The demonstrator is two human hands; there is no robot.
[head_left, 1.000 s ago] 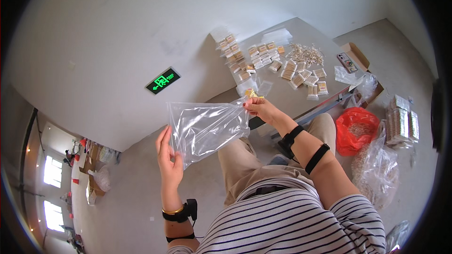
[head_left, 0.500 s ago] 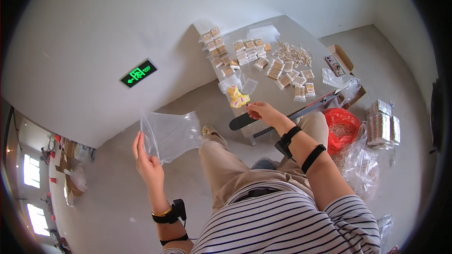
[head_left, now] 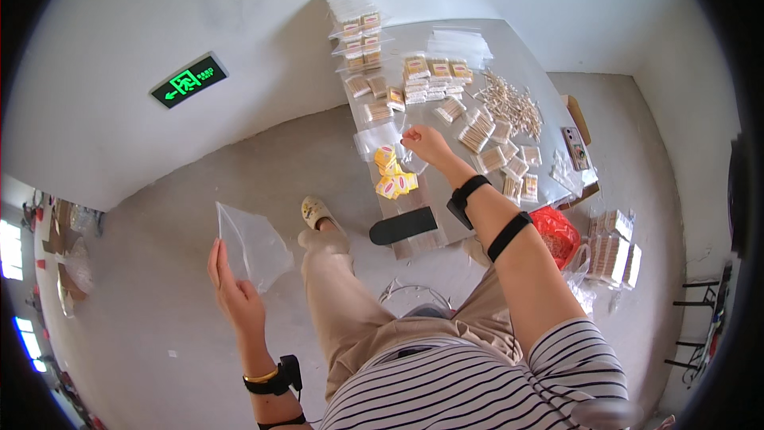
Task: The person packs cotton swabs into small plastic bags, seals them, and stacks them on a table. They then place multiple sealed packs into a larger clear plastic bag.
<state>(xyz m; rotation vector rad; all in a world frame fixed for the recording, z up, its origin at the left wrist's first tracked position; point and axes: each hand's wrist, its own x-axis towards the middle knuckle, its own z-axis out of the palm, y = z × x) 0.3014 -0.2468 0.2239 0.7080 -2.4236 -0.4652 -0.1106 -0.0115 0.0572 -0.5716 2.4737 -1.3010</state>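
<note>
My left hand holds a clear plastic bag out to my left, away from the table. My right hand reaches over the grey table; its fingers pinch the edge of a small clear bag lying there. Just below that hand lie a few small yellow packets. A black flat tool rests at the table's near edge.
Rows of small filled packets and a heap of loose pale sticks cover the table. A cardboard box sits at its right side. A red bag and bagged bundles lie on the floor at right.
My left hand has swung the clear bag down and to my left. My right hand let go of it and reached forward onto the table by the yellow packets.
</note>
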